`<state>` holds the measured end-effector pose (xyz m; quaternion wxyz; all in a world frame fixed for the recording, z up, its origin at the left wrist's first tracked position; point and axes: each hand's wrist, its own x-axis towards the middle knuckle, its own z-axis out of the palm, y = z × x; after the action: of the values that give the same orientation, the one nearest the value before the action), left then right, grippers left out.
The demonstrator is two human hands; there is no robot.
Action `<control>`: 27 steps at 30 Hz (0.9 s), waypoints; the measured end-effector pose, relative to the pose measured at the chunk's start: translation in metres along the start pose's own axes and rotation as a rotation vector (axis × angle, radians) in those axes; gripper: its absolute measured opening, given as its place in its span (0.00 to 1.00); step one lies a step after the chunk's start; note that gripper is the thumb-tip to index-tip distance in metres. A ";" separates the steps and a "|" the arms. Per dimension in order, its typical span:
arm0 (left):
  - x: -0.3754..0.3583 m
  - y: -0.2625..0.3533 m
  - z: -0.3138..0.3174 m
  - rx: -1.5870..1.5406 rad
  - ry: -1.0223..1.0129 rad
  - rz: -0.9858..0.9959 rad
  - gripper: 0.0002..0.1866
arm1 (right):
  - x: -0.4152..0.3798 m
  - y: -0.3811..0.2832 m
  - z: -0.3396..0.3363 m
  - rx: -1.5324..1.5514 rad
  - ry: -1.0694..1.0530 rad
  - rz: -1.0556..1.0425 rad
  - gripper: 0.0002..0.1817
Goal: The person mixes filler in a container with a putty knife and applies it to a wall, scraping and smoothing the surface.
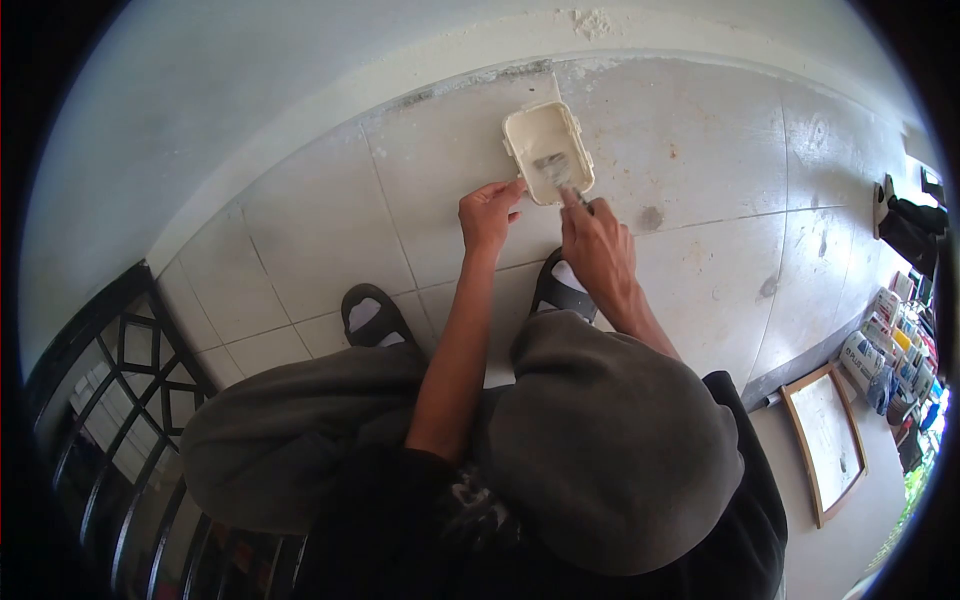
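A cream plastic tub (510, 135) with clip tabs on its rim sits on the tiled floor in front of me. Pale paste coats its inside. At the tub's near left corner, my left hand (487, 217) is closed, with thumb and fingertips pinching the rim. My right hand (598, 248) is wrapped around the handle of a scraper (551, 164), just at the near edge of the tub. The scraper's wide grey end is down inside the tub and smeared by motion. Much of its handle is hidden by my fingers.
Behind the tub runs a white wall (350, 110) with a rough patch (591, 24). My sandalled feet (375, 315) are close below. A black metal grille (125, 380) stands at left. At right are a wood-framed board (826, 440) and several containers and bags (880, 340).
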<state>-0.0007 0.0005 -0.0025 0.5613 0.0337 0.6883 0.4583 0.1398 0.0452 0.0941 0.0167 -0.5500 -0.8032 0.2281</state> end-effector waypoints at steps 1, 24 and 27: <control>0.001 0.001 0.000 0.001 0.002 -0.002 0.17 | -0.004 -0.003 0.000 0.002 -0.045 -0.035 0.16; 0.000 -0.003 0.005 -0.010 0.093 0.021 0.16 | -0.003 -0.002 -0.004 0.014 -0.035 0.018 0.18; -0.001 -0.005 0.005 -0.029 0.068 0.000 0.18 | 0.006 0.001 0.011 0.041 0.012 0.012 0.18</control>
<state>0.0064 0.0002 -0.0051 0.5380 0.0100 0.7004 0.4690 0.1356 0.0469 0.0826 0.0317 -0.5557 -0.7950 0.2413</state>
